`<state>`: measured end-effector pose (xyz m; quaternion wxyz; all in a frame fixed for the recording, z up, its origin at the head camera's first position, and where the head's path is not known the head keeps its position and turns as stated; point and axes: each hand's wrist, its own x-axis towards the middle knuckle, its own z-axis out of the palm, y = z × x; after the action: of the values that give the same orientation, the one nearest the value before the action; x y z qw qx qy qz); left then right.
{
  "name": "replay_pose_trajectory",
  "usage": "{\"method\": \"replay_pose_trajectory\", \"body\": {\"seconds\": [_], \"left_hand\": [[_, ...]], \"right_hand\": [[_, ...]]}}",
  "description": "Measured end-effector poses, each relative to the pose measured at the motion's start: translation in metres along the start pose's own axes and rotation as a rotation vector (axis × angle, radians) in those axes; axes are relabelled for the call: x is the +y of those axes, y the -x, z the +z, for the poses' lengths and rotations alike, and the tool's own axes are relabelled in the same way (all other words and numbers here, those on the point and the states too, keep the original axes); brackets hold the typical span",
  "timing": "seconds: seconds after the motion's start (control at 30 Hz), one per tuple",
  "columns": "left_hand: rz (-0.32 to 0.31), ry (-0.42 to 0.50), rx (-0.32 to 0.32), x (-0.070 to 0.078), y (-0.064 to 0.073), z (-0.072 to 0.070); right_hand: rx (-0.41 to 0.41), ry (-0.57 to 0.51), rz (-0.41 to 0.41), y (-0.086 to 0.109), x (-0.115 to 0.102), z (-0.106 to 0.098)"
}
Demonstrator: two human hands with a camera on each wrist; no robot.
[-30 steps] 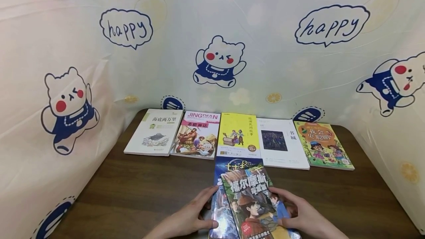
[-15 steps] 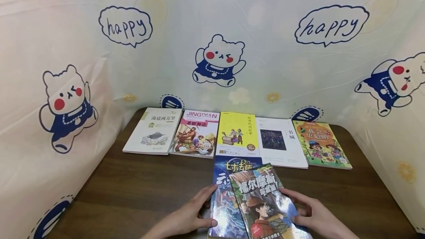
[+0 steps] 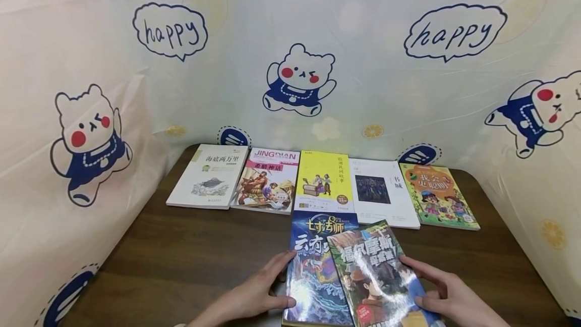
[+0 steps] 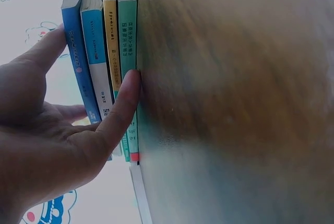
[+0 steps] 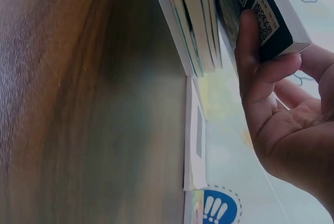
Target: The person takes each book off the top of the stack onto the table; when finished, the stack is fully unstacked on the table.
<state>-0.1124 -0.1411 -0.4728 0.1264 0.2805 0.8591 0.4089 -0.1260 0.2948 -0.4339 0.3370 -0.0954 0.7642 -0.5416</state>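
Observation:
My right hand (image 3: 447,286) holds an illustrated book (image 3: 376,271) by its right edge, thumb on the cover and fingers underneath. In the right wrist view, those fingers lie against its dark back cover (image 5: 274,38) with printed codes. The book is tilted and overlaps a glossy blue book (image 3: 313,261), which tops a stack of several books. Spines of that stack, blue (image 4: 81,67), blue-and-white and orange, show above a green one (image 4: 128,36) at the bottom. My left hand (image 3: 256,291) touches the stack's left side, its fingers spread along the spines.
A row of books lies behind the stack: a white one (image 3: 209,178), a pink one (image 3: 268,180), a yellow one (image 3: 323,180), another white one (image 3: 386,196) and an orange-green one (image 3: 440,196). The brown wooden table (image 3: 181,256) meets a printed curtain (image 3: 363,74).
The illustrated book has slid to the right in my right hand, uncovering more of the blue book's cover. My left hand has stayed at the stack's left side.

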Motion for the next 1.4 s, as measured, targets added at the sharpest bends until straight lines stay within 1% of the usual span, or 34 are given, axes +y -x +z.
{"method": "replay_pose_trajectory", "body": {"seconds": [0.2, 0.27, 0.4, 0.53, 0.7, 0.83, 0.93, 1.2, 1.3, 1.4], "left_hand": [[-0.004, 0.011, -0.009, 0.0, 0.0, 0.0], [-0.008, 0.019, -0.013, 0.0, -0.001, -0.001], [-0.027, 0.034, -0.028, 0.0, -0.001, -0.001], [-0.048, 0.03, -0.04, -0.001, -0.002, -0.001], [-0.054, 0.021, -0.042, -0.001, -0.002, 0.0], [-0.044, 0.013, -0.03, 0.001, -0.003, -0.002], [-0.04, 0.007, -0.028, 0.002, -0.003, -0.003], [-0.069, 0.024, -0.047, 0.002, -0.003, -0.003], [-0.06, 0.028, -0.043, 0.003, -0.002, -0.003], [-0.042, 0.029, -0.035, 0.002, -0.002, -0.003]], "right_hand": [[-0.003, -0.059, -0.021, 0.013, 0.005, -0.013], [0.016, -0.061, -0.011, 0.018, 0.005, -0.017], [0.095, -0.016, 0.034, 0.026, 0.004, -0.021], [0.177, 0.043, 0.082, 0.033, 0.006, -0.023], [0.246, 0.084, 0.118, 0.039, 0.011, -0.025], [0.288, 0.128, 0.136, 0.042, 0.015, -0.026], [0.311, 0.134, 0.147, 0.043, 0.019, -0.028], [0.364, 0.143, 0.172, 0.051, 0.031, -0.037], [0.389, 0.149, 0.2, 0.054, 0.033, -0.04], [0.414, 0.197, 0.231, 0.057, 0.034, -0.043]]}}
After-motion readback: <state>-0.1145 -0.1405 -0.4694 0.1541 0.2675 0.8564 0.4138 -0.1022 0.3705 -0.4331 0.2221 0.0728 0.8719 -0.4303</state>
